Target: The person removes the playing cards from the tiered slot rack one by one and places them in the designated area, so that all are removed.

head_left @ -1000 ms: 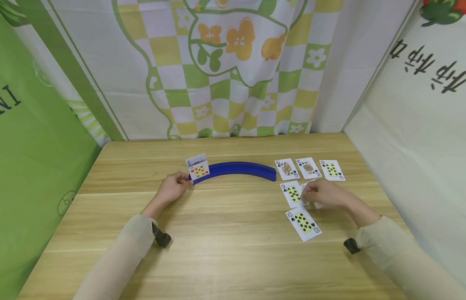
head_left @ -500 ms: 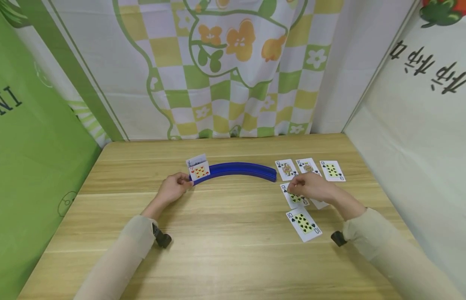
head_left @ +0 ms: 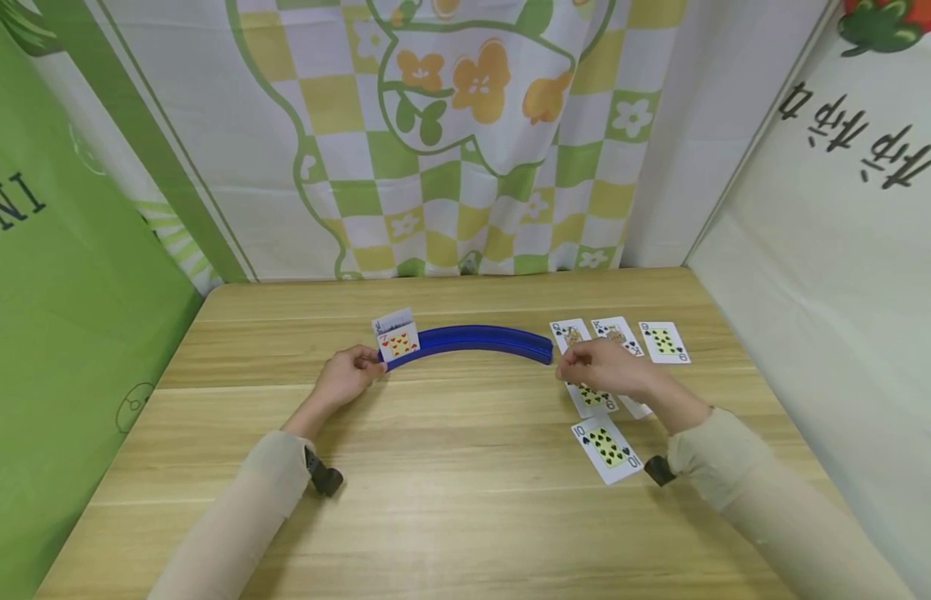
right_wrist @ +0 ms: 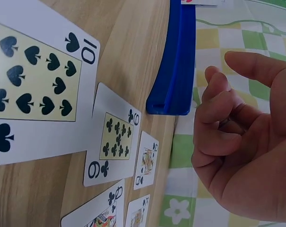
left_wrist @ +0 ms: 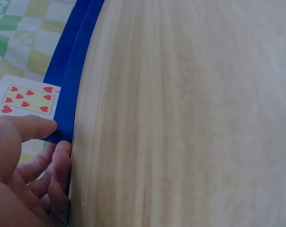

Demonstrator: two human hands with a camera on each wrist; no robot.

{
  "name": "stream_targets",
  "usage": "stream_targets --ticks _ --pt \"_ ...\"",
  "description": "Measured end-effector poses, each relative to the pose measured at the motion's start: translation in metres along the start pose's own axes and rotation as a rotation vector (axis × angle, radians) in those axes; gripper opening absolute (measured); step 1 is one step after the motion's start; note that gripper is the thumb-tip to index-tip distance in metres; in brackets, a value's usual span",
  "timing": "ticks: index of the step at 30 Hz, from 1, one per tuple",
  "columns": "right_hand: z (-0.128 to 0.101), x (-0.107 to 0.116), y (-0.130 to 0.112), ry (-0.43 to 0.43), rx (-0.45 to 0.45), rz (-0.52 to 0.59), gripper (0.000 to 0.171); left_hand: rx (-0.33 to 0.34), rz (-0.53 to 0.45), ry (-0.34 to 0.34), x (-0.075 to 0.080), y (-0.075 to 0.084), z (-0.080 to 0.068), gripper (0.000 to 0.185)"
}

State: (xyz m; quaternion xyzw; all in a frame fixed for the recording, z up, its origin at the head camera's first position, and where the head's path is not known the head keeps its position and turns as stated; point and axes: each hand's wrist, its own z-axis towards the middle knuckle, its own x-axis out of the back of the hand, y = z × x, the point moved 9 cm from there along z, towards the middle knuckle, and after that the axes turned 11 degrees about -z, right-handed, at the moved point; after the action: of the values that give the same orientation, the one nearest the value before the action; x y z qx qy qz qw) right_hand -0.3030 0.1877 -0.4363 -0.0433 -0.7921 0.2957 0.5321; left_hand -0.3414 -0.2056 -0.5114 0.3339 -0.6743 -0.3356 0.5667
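Firmly, the left hand (head_left: 345,377) pinches the near left end of the curved blue plastic card rack (head_left: 473,339), thumb beside the seven of hearts (head_left: 398,342) standing in it. Empty, loosely curled (nothing between the fingers), the right hand (head_left: 603,368) hovers over the nine of clubs (right_wrist: 115,137) near the rack's right end, on the wooden table (head_left: 450,483).

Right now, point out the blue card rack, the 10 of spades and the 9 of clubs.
rack (head_left: 480,337), head view, middle of the blue arc.
10 of spades (head_left: 607,445), head view, centre of the card face.
9 of clubs (right_wrist: 116,140), right wrist view, centre of the pip panel.
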Motion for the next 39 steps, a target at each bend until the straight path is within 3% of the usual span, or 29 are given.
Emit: stream_targets --ticks 14,21,31,39 --pt "0.011 0.001 -0.017 0.007 0.037 0.025 0.021 -0.003 0.003 0.001 0.0 0.001 -0.001 0.039" --pt "0.021 0.004 -0.035 0.038 0.082 0.122 0.021 -0.004 0.014 0.0 0.0 0.002 -0.001 0.04" --pt "0.032 0.003 -0.049 0.048 0.025 0.111 0.028 -0.003 0.018 0.005 0.0 0.002 -0.001 0.04" --pt "0.043 0.005 -0.06 0.079 0.054 0.116 0.025 -0.005 0.006 0.002 0.0 0.002 -0.001 0.038"
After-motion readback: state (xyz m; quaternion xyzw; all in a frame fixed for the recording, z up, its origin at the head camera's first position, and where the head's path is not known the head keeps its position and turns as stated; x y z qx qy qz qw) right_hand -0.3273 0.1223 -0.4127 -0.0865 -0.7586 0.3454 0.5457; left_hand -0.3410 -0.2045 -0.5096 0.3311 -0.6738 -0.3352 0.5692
